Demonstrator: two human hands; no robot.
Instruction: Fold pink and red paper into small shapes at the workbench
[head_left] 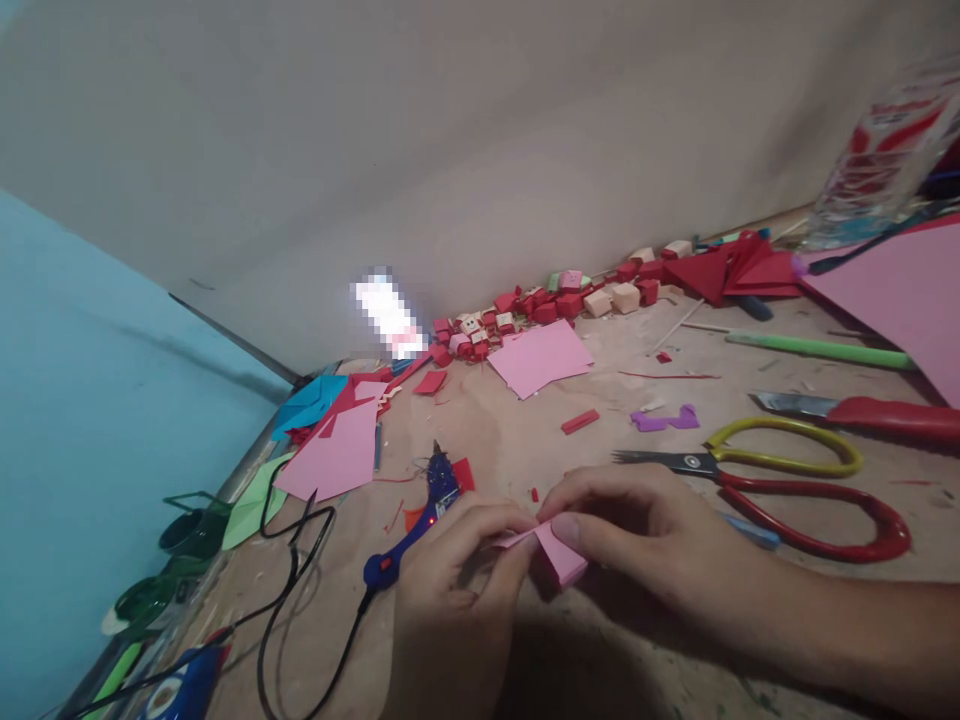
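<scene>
Between my two hands is a small folded piece of pink paper (561, 556), creased along its length. My left hand (469, 570) pinches its left end between thumb and fingers. From the other side, the thumb and forefinger of my right hand (637, 520) press on its upper edge. A blue hot glue gun (409, 548) lies just left of my left hand, its small red light on. Close beyond my right hand are scissors (697, 462) with one yellow and one red handle. A flat pink sheet (541, 358) rests farther back.
Small red and cream paper cubes (544, 305) line the wall. A red-handled knife (862, 412), a green stick (817, 350) and a plastic bottle (877, 160) are to the right. The black cord (330, 540), colored paper (337, 450) and a glowing screen (390, 312) are left.
</scene>
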